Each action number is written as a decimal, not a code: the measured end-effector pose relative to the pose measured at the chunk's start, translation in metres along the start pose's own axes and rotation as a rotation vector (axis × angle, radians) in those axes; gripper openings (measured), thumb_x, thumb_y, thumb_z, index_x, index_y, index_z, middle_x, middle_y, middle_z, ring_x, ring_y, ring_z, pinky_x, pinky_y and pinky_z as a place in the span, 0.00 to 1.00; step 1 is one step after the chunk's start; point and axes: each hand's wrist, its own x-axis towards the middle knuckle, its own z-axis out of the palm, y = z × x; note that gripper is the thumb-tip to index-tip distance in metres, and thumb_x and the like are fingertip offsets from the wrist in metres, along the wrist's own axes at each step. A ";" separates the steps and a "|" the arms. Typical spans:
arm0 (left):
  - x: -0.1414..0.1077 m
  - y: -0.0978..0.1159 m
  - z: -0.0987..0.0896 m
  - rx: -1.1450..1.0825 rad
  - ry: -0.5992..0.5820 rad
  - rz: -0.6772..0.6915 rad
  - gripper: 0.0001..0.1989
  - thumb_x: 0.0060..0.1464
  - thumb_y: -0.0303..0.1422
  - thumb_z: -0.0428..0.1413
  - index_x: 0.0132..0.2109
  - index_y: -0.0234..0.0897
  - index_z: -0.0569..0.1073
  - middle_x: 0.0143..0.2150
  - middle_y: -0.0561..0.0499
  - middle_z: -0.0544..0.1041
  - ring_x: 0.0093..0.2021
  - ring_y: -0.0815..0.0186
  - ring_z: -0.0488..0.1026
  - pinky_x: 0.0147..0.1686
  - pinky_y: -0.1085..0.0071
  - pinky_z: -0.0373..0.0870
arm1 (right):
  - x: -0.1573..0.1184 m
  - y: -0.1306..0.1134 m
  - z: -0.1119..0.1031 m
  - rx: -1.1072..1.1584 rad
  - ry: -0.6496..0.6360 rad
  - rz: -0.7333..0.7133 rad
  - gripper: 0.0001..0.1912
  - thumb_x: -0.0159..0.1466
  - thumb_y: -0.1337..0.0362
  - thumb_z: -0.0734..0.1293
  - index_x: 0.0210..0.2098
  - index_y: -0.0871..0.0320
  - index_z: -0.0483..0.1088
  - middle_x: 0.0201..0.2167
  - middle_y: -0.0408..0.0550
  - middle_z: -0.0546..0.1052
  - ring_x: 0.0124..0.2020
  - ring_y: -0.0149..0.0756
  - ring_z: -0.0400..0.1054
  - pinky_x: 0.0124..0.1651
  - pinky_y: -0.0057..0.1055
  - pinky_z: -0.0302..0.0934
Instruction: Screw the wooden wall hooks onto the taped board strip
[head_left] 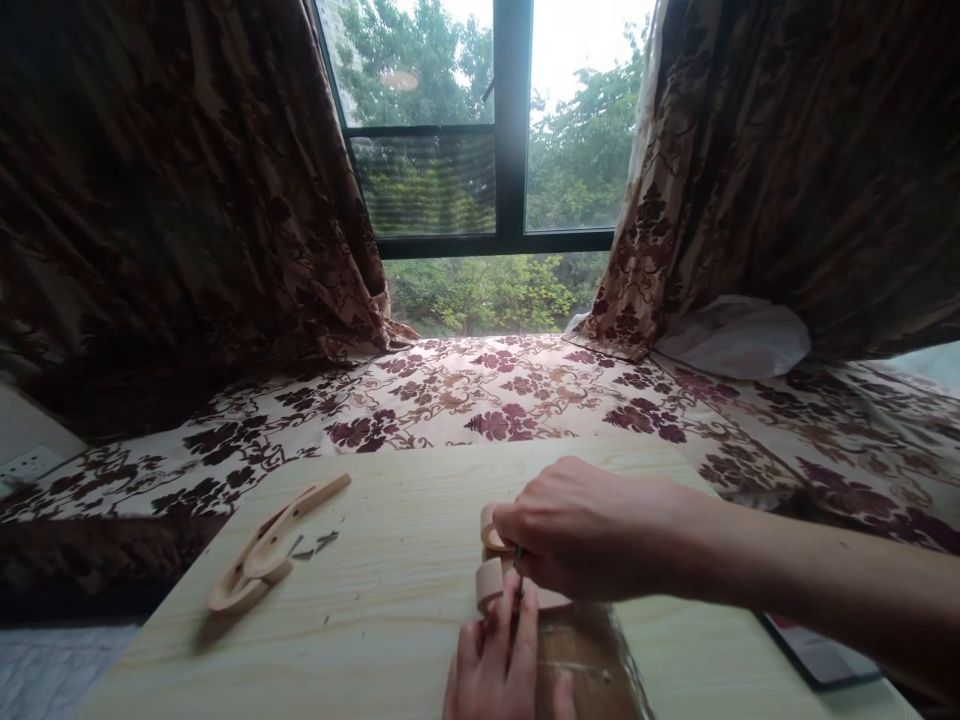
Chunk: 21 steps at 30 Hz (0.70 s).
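Observation:
At the board's middle, my right hand [570, 525] is closed in a fist around a tool with a thin dark metal shaft [519, 588] pointing down. Its handle is hidden in the fist, so I cannot tell its kind. My left hand [499, 660] comes from below, its fingers pressing a pale curved wooden piece [490, 583] on either side of the shaft. The thumb lies apart on a brown block [589, 665] that looks wrapped in clear film. Another rounded wooden end [489, 525] shows beside my right fist, partly covered by it.
To the left lie joined curved wooden parts [259, 560] with small holes, beside several small dark screws or pins [315, 545]. All rest on a pale wooden board [390, 500]. A flat dark-edged object [821, 650] sits under my right forearm. Behind is a flowered cloth [495, 385].

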 end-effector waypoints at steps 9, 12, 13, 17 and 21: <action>0.006 0.002 -0.010 0.036 -0.084 0.067 0.28 0.48 0.37 0.50 0.55 0.28 0.66 0.49 0.42 0.75 0.39 0.60 0.75 0.34 0.67 0.73 | 0.002 0.002 -0.003 0.026 0.009 -0.186 0.05 0.58 0.74 0.62 0.31 0.62 0.69 0.30 0.49 0.75 0.26 0.31 0.64 0.25 0.29 0.50; 0.005 0.002 -0.010 0.019 -0.116 0.057 0.29 0.48 0.37 0.51 0.56 0.28 0.65 0.51 0.43 0.74 0.37 0.60 0.75 0.34 0.67 0.73 | 0.003 0.003 0.002 0.030 0.035 -0.118 0.06 0.58 0.73 0.61 0.33 0.63 0.69 0.27 0.48 0.75 0.23 0.30 0.61 0.23 0.29 0.48; 0.004 0.003 -0.011 0.015 -0.119 0.058 0.28 0.48 0.37 0.51 0.56 0.29 0.65 0.52 0.43 0.73 0.38 0.60 0.75 0.35 0.66 0.73 | 0.004 0.003 0.004 0.035 0.041 -0.087 0.07 0.58 0.72 0.60 0.33 0.62 0.69 0.26 0.48 0.75 0.21 0.30 0.60 0.22 0.29 0.47; 0.005 0.004 -0.014 0.020 -0.142 0.038 0.26 0.49 0.37 0.51 0.54 0.30 0.67 0.51 0.44 0.74 0.39 0.59 0.75 0.35 0.65 0.74 | 0.006 0.000 0.006 0.026 0.063 -0.002 0.08 0.60 0.70 0.58 0.30 0.61 0.69 0.21 0.47 0.73 0.16 0.28 0.54 0.19 0.29 0.42; 0.001 0.006 -0.011 0.046 -0.109 0.002 0.22 0.49 0.36 0.49 0.52 0.34 0.70 0.48 0.46 0.76 0.39 0.59 0.76 0.35 0.66 0.74 | 0.005 -0.002 0.001 0.014 0.075 -0.018 0.07 0.60 0.69 0.59 0.33 0.61 0.69 0.22 0.47 0.74 0.17 0.28 0.57 0.20 0.29 0.41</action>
